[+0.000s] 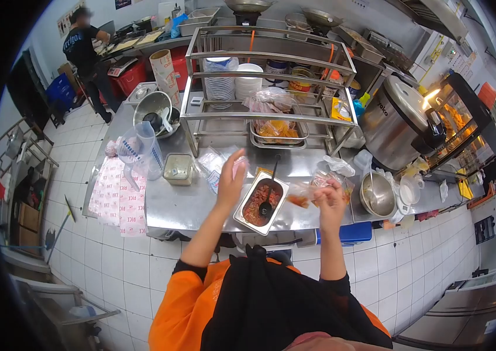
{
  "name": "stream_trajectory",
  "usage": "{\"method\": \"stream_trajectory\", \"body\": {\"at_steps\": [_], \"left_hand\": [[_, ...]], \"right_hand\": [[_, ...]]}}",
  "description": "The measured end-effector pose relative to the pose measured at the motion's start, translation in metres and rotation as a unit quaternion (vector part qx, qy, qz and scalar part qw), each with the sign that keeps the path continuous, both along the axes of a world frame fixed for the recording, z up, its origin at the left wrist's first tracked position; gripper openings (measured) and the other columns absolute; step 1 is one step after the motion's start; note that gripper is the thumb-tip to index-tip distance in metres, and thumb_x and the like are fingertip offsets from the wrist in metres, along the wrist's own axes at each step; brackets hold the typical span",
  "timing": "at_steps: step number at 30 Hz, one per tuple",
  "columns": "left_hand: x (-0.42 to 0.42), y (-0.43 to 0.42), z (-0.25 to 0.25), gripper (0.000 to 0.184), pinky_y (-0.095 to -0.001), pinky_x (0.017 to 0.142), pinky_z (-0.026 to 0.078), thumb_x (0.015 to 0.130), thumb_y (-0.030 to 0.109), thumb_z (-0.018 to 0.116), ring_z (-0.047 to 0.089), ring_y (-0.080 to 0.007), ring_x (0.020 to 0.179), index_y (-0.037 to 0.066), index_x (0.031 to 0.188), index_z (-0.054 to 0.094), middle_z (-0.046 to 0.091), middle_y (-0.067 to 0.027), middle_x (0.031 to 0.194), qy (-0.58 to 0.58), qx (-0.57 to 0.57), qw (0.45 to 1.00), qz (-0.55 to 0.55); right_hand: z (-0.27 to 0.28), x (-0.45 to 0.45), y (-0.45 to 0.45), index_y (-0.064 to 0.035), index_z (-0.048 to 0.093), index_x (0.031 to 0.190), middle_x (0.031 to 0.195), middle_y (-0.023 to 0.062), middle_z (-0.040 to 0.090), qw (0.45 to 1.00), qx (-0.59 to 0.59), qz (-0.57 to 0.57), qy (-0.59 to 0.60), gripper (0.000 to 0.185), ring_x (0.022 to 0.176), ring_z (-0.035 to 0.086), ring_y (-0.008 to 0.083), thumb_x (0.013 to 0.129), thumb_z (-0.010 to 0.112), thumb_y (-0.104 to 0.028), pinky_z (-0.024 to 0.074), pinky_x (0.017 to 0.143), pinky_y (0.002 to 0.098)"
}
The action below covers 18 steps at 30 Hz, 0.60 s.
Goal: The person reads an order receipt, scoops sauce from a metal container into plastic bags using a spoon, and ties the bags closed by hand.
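My left hand is raised over the table just left of a metal food pan, fingers stretched out, holding nothing. Beneath and beside it are clear plastic bags. The rectangular pan holds a chunky red sauce, and a black ladle rests in it with its handle pointing away from me. To the right of the pan, my right hand is closed in a pinch on a small clear plastic bag with orange-red sauce at its bottom. More filled bags lie behind that hand.
A steel rack with stacked plates stands behind the pan. Left are a square container, plastic jugs and printed paper. Right are a steel bowl and a large cooker. Another person stands far left.
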<state>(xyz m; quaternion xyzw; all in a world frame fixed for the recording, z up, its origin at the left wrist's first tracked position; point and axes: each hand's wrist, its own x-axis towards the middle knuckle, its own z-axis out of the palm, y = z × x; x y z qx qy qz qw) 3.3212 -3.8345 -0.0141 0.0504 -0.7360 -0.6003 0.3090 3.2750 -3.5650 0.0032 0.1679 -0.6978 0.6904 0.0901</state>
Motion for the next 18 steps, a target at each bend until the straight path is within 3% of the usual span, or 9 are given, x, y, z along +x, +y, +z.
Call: {"method": "stream_trajectory", "body": {"at_steps": [4,7,10,13,16,18], "left_hand": [[-0.050,-0.046,-0.083,0.042,-0.0507,0.109,0.026,0.091,0.016,0.049,0.039,-0.0343,0.130,0.004,0.132,0.048,0.047,-0.0159,0.138,-0.205,-0.175,0.961,0.061],[-0.069,-0.065,-0.132,0.046,-0.0621,0.108,0.022,0.089,0.014,0.050,0.037,-0.0346,0.130,0.008,0.134,0.047,0.042,-0.0134,0.142,-0.281,-0.342,0.890,0.106],[-0.070,-0.074,-0.143,0.034,-0.0549,0.104,0.032,0.088,0.015,0.052,0.048,-0.0319,0.117,0.008,0.121,0.059,0.054,-0.0112,0.129,-0.263,-0.472,0.832,0.126],[-0.076,-0.078,-0.122,0.019,-0.0466,0.093,0.041,0.083,0.016,0.059,0.055,-0.0282,0.099,0.007,0.098,0.067,0.063,-0.0078,0.108,-0.288,-0.500,0.812,0.088],[-0.072,-0.075,-0.118,0.013,-0.0409,0.082,0.043,0.077,0.017,0.067,0.054,-0.0284,0.086,0.005,0.080,0.066,0.063,-0.0076,0.089,-0.168,-0.451,0.869,0.112],[-0.069,-0.077,-0.111,0.012,-0.0405,0.085,0.043,0.076,0.014,0.069,0.055,-0.0293,0.090,0.004,0.081,0.064,0.064,-0.0099,0.090,-0.150,-0.389,0.899,0.135]], "right_hand": [[-0.046,-0.039,0.024,-0.0023,0.069,0.093,0.126,0.0148,0.044,0.987,0.022,-0.154,-0.044,0.020,0.111,0.050,0.0244,0.084,0.071,-0.019,0.0416,0.096,0.0358],[-0.116,-0.060,0.054,-0.0044,0.060,0.121,0.131,0.0202,0.039,0.893,0.339,-0.295,0.002,0.043,0.116,0.046,0.0319,0.087,0.065,-0.029,0.0388,0.099,0.0385],[-0.126,-0.040,0.054,-0.0086,0.035,0.144,0.135,0.0244,0.033,0.888,0.310,-0.338,-0.027,0.066,0.120,0.040,0.0376,0.089,0.060,-0.035,0.0325,0.103,0.0420],[-0.103,-0.020,0.057,-0.0119,0.017,0.150,0.138,0.0258,0.026,0.899,0.293,-0.318,-0.066,0.077,0.126,0.031,0.0383,0.089,0.060,-0.034,0.0266,0.105,0.0440],[-0.096,-0.014,0.061,-0.0124,0.018,0.150,0.138,0.0271,0.025,0.912,0.232,-0.327,-0.085,0.076,0.127,0.029,0.0371,0.090,0.060,-0.033,0.0250,0.105,0.0451],[-0.094,-0.012,0.063,-0.0149,0.021,0.150,0.139,0.0246,0.024,0.919,0.207,-0.333,-0.049,0.072,0.125,0.030,0.0357,0.091,0.058,-0.032,0.0277,0.103,0.0428]]}}
